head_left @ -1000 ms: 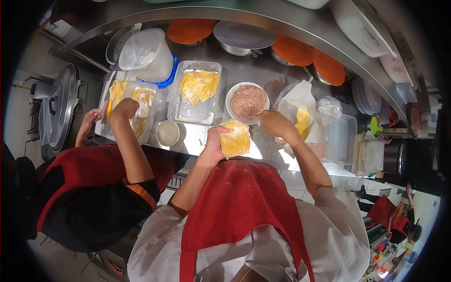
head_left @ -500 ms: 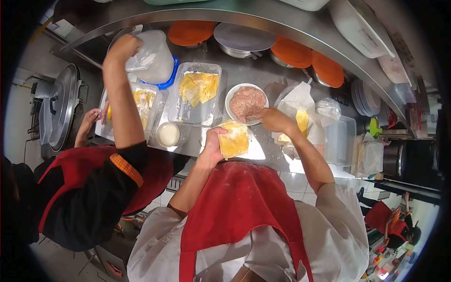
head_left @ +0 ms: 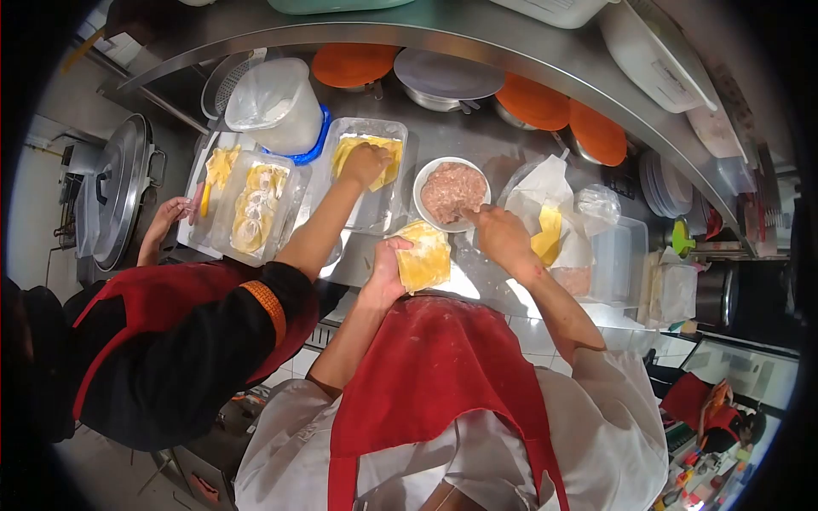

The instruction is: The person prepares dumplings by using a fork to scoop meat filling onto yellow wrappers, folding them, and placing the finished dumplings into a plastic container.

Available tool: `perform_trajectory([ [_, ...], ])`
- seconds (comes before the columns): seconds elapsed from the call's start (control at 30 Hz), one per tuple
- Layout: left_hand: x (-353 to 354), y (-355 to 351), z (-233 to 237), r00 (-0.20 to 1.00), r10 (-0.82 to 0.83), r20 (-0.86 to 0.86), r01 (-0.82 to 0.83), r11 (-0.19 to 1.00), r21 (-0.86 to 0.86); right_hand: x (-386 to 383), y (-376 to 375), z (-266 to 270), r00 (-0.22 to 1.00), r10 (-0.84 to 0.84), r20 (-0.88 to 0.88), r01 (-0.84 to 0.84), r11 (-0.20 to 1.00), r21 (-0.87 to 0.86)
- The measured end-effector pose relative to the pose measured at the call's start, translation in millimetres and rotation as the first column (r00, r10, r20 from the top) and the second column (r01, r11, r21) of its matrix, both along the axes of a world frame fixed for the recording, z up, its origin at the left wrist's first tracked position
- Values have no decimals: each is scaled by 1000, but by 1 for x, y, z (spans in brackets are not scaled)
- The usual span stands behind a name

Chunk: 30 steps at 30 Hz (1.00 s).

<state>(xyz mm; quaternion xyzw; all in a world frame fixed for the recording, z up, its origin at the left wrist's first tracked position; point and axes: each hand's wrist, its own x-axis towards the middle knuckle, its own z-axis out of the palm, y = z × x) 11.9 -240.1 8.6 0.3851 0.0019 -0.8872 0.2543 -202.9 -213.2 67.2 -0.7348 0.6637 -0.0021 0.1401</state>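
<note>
My left hand (head_left: 388, 264) grips a square yellow dough wrapper (head_left: 424, 266), dusted with white flour, in front of the red apron. Just beyond it stands a white bowl (head_left: 418, 202) filled with pink minced meat (head_left: 453, 191). At the bowl's right rim is my right hand (head_left: 501, 232), fingers closed and pointing into the meat; I cannot tell what is in them. Right of that hand, more yellow wrapper sheets (head_left: 547, 237) lie on white paper (head_left: 545, 189). A clear plastic tray (head_left: 369, 220) with yellow wrappers (head_left: 388, 175) sits beyond my left hand.
A co-worker's hand (head_left: 365, 164) reaches into the wrapper tray from the left; the other hand (head_left: 175, 209) rests by a white board. Another tray (head_left: 223, 223) holds floured yellow pieces. A white bucket (head_left: 277, 106) and orange lids (head_left: 354, 64) line the back beneath a metal shelf (head_left: 443, 25).
The co-worker's raised hand has come down from the bucket into the wrapper tray, its arm now over the small cream-coloured bowl. My right hand stays at the meat, shifted slightly.
</note>
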Motion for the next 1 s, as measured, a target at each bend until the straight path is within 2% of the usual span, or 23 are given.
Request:
perform_trajectory([
  [0.3, -1, -1, 6, 1000, -15, 12, 15, 1000, -21, -13, 0, -28, 999, 36, 30, -40, 991, 129],
  [0.4, -1, -2, 5, 1000, -15, -10, 15, 1000, -11, -34, -13, -20, 975, 147, 166, -170, 977, 130],
  [0.5, 5, 0, 1, 999, -8, -49, 8, 1000, -7, -63, -37, -15, 876, 234, 422, -341, 919, 196],
  [0.53, 8, 2, 3, 999, 1, -52, -1, 1000, -14, -69, -43, -15, 864, 185, 468, -328, 913, 244],
  [0.57, 9, 4, 7, 999, 4, -53, -6, 1000, -30, -76, -42, -14, 845, -26, 533, -212, 901, 379],
  [0.63, 13, 9, 19, 999, 8, -50, -11, 998, -68, -73, -35, 24, 709, -442, 550, -27, 762, 647],
  [0.73, 17, 12, 34, 991, 26, -130, -40, 993, -112, -74, -20, 40, 438, -572, 693, -79, 744, 664],
  [0.87, 16, 8, 44, 947, 59, -315, -90, 992, -86, -69, 4, 37, 211, -520, 827, -73, 836, 544],
  [1.0, 13, 8, 49, 903, 68, -423, -140, 980, -141, -43, 30, 38, 140, -360, 922, 135, 930, 342],
])
